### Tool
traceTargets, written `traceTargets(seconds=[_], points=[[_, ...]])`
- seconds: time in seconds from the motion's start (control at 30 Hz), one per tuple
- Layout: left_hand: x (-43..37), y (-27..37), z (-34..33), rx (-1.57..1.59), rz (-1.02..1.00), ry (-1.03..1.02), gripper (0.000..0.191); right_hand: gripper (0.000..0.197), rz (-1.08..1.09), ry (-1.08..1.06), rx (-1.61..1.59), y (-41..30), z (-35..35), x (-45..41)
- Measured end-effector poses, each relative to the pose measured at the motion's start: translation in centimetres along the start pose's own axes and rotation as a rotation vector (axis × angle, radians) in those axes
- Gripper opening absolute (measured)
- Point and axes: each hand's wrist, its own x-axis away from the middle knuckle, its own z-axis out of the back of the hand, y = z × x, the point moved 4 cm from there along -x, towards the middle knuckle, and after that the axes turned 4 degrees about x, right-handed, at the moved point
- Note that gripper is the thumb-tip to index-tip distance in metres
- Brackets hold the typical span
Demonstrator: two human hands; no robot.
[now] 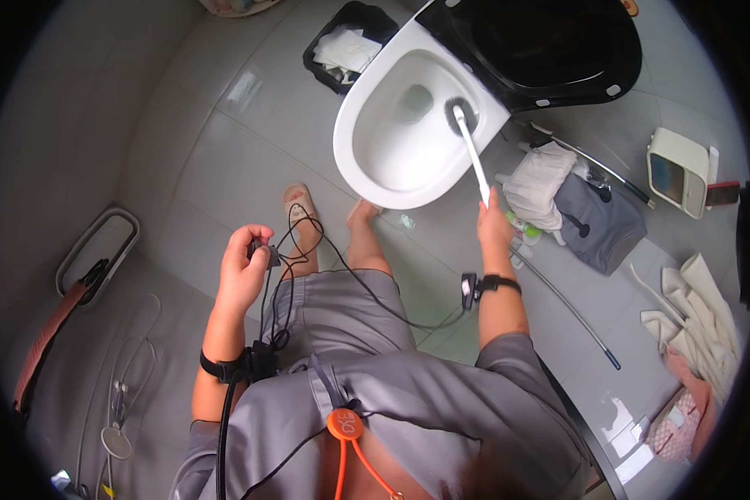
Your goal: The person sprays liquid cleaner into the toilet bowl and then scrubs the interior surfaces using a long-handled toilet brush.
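My right hand (pixel 494 223) is closed on the white handle of a toilet brush (pixel 473 152). Its round grey bristle head rests against the inner wall of the white toilet bowl (pixel 349 134), on the right, beside the rear rim. The black seat and lid (pixel 540 44) are raised at the back. Over my lap on the left, my left hand (pixel 245 262) has its fingers curled round a small dark object (pixel 269 255) with black cables running from it. Both forearms wear black straps with small devices.
Behind the toilet's left side stands a black waste bin (pixel 309 59) with crumpled paper. A grey bag (pixel 603 219), metal poles (pixel 569 309) and a white box-shaped device (pixel 694 165) are at right. Cloths (pixel 700 312) lie farther right. Black cables (pixel 362 290) loop over my legs.
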Motion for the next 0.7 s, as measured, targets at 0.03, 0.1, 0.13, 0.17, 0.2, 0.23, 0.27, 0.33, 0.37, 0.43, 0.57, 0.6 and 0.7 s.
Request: traceTargets(seconds=[0.03, 0.1, 0.13, 0.17, 0.2, 0.23, 0.27, 0.33, 0.37, 0.43, 0.57, 0.6, 0.7], points=[[0.0, -0.1, -0.2, 0.006, -0.003, -0.011, 0.018, 0.049, 0.035, 0.009, -0.012, -0.8, 0.5, -0.9], [-0.1, -0.6, -0.1, -0.012, 0.006, -0.005, 0.019, 0.048, 0.073, 0.004, -0.017, -1.5, -0.5, -0.9], [-0.2, -0.5, -0.2, 0.001, 0.011, -0.005, 0.02, 0.049, 0.105, -0.016, -0.101, -2.0, -1.9, -0.4], [-0.2, -0.4, -0.3, 0.014, 0.016, -0.008, 0.02, 0.049, 0.134, -0.035, -0.185, -2.4, -3.5, 0.3], [0.0, -0.1, -0.3, 0.015, 0.043, -0.011, 0.02, 0.05, 0.167, -0.053, -0.18, -2.4, -5.8, 1.3], [0.1, 0.0, -0.1, 0.019, 0.038, -0.006, 0.02, 0.051, 0.203, -0.065, -0.172, -2.4, -7.3, 3.0], [0.2, -0.2, 0.2, 0.015, 0.033, 0.008, 0.02, 0.052, 0.224, -0.123, -0.159, -2.8, -7.7, 4.9], [0.2, -0.2, 0.4, 0.009, 0.027, 0.018, 0.02, 0.054, 0.2, -0.232, -0.155, -2.6, -6.8, 6.5], [0.1, 0.1, 0.5, 0.002, 0.018, 0.022, 0.019, 0.054, 0.202, -0.231, -0.153, -2.1, -6.0, 5.8], [-0.4, 0.6, 0.3, -0.007, 0.004, 0.01, 0.019, 0.054, 0.145, -0.086, -0.115, 0.0, -3.6, 2.7], [-0.5, 0.5, -0.1, 0.021, 0.038, -0.014, 0.018, 0.05, 0.095, 0.07, -0.117, 0.9, 1.1, -0.4], [-0.4, 0.2, 0.0, 0.011, 0.018, -0.024, 0.019, 0.05, 0.103, -0.012, -0.109, 0.5, 0.2, 0.5], [-0.2, 0.1, 0.0, 0.007, 0.011, -0.034, 0.021, 0.055, 0.127, -0.121, -0.097, 0.5, -5.3, 4.3]])
